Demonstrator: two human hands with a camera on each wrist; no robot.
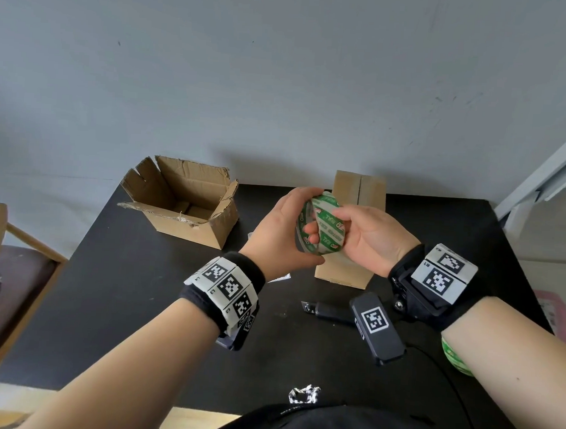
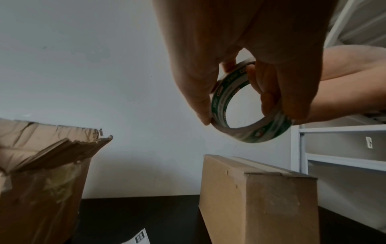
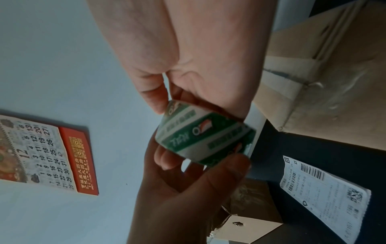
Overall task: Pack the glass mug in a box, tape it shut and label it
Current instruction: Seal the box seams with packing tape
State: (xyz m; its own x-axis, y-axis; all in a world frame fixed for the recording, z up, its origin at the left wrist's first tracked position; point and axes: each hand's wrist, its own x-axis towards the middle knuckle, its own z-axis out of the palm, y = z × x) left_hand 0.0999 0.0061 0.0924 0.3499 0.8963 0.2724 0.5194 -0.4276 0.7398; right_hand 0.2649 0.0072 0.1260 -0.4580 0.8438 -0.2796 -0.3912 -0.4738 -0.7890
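A roll of tape [image 1: 323, 226] printed green and white is held in the air by both hands. My left hand [image 1: 308, 215] grips it from the left, with fingers through its core. My right hand [image 1: 340, 230] pinches its outer face from the right. Right beneath the roll stands a closed cardboard box [image 1: 358, 188] with its flaps folded down. In the left wrist view the tape roll [image 2: 250, 107] hangs above that closed box [image 2: 261, 198]. A printed shipping label [image 3: 323, 194] lies on the black table [image 1: 140, 289]. No glass mug is in sight.
An open, torn cardboard box [image 1: 180, 205] sits at the back left. A black utility knife [image 1: 326, 310] and a black tagged device [image 1: 377, 327] lie near me. A second green tape roll [image 1: 454, 357] peeks from under my right forearm. A wooden chair [image 1: 7, 265] stands left.
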